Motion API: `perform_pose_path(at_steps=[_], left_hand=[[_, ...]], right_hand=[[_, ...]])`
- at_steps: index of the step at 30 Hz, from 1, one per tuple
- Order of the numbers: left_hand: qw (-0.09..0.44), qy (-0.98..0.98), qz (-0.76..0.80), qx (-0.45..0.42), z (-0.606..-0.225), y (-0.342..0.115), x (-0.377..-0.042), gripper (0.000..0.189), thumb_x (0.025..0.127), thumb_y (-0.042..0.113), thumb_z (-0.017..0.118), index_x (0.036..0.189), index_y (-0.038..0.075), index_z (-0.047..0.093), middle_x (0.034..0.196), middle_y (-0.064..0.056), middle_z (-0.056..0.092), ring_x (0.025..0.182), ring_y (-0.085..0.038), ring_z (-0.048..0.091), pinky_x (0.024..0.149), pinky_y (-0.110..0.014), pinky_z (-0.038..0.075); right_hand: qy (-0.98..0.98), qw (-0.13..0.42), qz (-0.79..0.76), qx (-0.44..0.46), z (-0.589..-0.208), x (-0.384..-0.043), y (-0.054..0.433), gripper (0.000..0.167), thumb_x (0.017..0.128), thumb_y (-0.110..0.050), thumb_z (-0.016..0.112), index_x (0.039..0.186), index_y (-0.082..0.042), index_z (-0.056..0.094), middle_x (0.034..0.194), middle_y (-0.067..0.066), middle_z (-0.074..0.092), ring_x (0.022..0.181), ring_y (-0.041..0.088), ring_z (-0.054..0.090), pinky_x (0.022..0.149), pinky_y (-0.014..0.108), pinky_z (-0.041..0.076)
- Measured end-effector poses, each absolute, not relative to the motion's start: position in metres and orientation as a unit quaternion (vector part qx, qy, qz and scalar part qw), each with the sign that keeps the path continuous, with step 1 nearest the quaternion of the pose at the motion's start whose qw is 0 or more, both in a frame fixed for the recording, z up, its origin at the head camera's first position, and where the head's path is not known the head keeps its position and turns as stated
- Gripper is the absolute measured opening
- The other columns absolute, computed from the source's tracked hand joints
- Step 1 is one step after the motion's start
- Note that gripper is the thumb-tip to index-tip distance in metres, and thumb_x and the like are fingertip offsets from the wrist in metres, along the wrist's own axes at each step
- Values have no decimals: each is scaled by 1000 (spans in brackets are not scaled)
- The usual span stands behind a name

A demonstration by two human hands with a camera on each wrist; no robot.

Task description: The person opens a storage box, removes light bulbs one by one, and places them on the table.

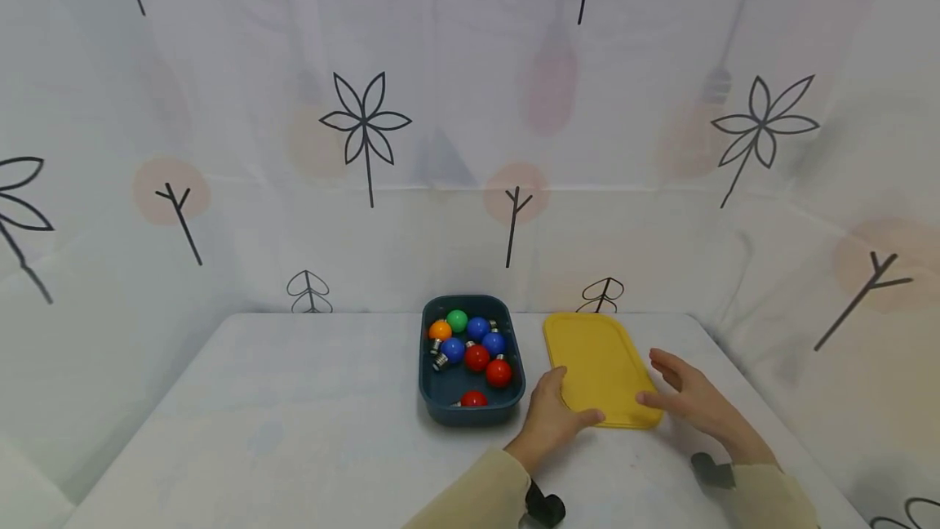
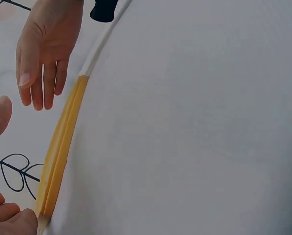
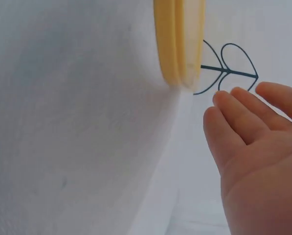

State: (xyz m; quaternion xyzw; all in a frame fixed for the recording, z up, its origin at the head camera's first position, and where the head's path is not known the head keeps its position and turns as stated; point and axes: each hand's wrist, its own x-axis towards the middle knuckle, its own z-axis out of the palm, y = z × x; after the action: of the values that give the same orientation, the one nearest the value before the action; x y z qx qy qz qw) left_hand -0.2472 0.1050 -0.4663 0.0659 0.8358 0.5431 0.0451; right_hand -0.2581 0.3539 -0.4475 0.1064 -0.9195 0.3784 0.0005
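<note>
A flat yellow lid (image 1: 598,366) with rounded corners lies on the table, its raised rim side-on in the left wrist view (image 2: 62,152). My left hand (image 1: 551,419) is at the lid's near left corner, thumb and fingers spread apart; whether the fingertips touch the edge I cannot tell. Off the lid's right side hovers my right hand (image 1: 693,402), fingers extended and nothing in it. Left of the lid stands a dark teal bin (image 1: 470,415) holding several small light bulbs: red (image 1: 499,373), blue (image 1: 452,350), orange (image 1: 440,331) and green (image 1: 457,321).
A white cloth covers the table (image 1: 294,431). Behind it hangs a pale printed curtain (image 1: 455,145) with leaf and twig drawings, which also closes off both sides. The bin stands close to my left hand.
</note>
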Motion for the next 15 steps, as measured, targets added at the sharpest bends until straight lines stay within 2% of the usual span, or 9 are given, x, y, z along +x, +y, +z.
perform_pose_path(at_steps=[7,15], left_hand=[[46,839,533,100,-454,99,-239,76,73,39,82,137,19,46,137,1,47,116,-16,49,102,-37,42],[36,817,554,156,-438,84,-233,69,75,31,83,133,19,49,132,4,50,114,-17,55,93,-23,47]], right_hand=[[-918,35,379,110,-440,-256,347,83,85,-34,72,145,4,29,143,31,35,126,53,37,99,60,35],[-919,52,378,101,-432,-255,334,81,84,-38,73,143,1,35,141,27,40,126,48,40,99,59,37]])
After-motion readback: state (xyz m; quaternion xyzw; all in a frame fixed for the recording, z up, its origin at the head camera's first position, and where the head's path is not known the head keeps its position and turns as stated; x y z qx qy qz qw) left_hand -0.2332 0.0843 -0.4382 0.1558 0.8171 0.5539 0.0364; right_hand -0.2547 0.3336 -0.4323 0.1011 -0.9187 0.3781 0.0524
